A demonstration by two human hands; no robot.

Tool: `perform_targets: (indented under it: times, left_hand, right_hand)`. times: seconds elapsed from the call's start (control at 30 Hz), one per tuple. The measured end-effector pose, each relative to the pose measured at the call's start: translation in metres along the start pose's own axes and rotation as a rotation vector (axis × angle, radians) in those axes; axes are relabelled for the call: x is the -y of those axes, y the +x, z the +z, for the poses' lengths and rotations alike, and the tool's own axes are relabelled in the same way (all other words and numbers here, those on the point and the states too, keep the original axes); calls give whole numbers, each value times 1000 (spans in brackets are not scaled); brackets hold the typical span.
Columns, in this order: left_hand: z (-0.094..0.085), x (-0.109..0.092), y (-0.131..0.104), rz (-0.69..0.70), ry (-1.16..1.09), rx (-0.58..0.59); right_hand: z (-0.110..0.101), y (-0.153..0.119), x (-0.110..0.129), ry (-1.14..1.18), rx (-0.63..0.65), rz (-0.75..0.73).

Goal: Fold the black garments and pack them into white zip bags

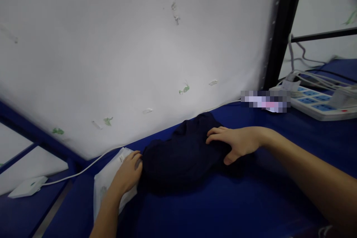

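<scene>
A bundle of dark navy cloth (178,160) lies crumpled on the blue surface (223,208), close to the white wall. My right hand (237,141) rests at the cloth's right side with its fingers and thumb spread. At the cloth's left edge is my left hand (129,171), fingers bent and slightly apart, over a white sheet or packet (111,171) with small printed marks. Neither hand visibly grips anything.
A white power strip (320,104) with blue sockets and cables stands at the right, beside a pixelated object (264,101). A black post (284,26) rises behind. At far left, a white box (29,187) joins a cable along the wall (139,44).
</scene>
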State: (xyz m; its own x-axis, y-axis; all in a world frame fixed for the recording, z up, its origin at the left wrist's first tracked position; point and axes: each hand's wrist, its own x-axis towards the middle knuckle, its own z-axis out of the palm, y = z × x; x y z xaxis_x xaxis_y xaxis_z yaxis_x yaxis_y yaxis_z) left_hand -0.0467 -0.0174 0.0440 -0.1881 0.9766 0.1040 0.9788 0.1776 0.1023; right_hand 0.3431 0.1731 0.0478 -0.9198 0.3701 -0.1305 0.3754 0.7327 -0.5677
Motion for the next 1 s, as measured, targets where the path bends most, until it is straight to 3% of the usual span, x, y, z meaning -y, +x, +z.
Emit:
perform_targets:
  times: [0.2, 0.33, 0.47, 0.6, 0.7, 0.8, 1.0]
  left_hand:
    - [-25, 15, -18, 102, -10, 90]
    - [-34, 14, -26, 110, -13, 86]
    - [-41, -19, -32, 204, -55, -16]
    - [-36, -61, -37, 359, -128, 72]
    - [-25, -76, -35, 431, -146, 79]
    - [-20, -78, -32, 460, -182, 20]
    - [-36, -71, -37, 300, -396, -72]
  right_hand:
    - [-15, -12, -2, 40, -58, -33]
    - [-21, -25, -3, 9, 7, 13]
    - [-20, -33, 2, -59, 69, 106]
    - [-18, -31, 1, -129, 86, 106]
    - [-23, -30, -2, -69, 12, 65]
    - [-31, -34, 0, 109, -87, -8]
    - [-39, -40, -1, 433, -310, -28]
